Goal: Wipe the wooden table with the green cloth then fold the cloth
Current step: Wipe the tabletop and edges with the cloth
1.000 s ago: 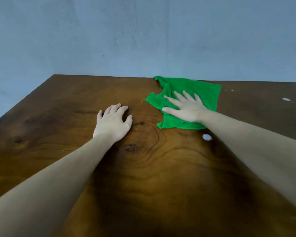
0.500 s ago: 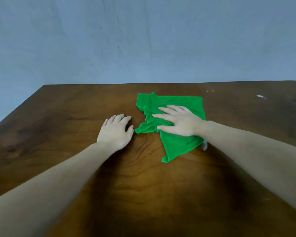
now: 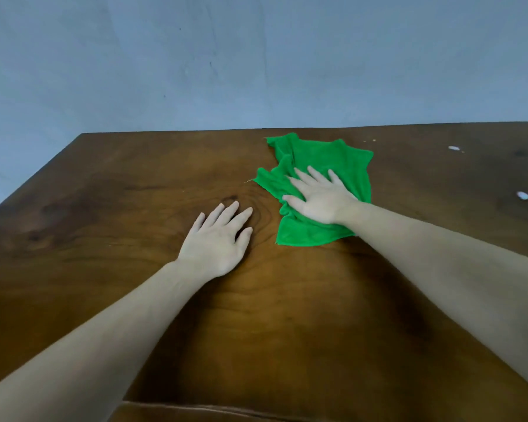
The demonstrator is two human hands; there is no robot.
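Right hand (image 3: 320, 202) on cloth (image 3: 345, 159), on table (image 3: 134, 184); left hand (image 3: 215, 242) just left of cloth.

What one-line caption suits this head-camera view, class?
Right hand presses a crumpled green cloth flat on the wooden table while the left hand rests open beside it.

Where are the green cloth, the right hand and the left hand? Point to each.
green cloth (image 3: 352, 159): head view, bare far part.
right hand (image 3: 320, 202): head view, back of hand on cloth.
left hand (image 3: 215, 240): head view, back of hand on table.
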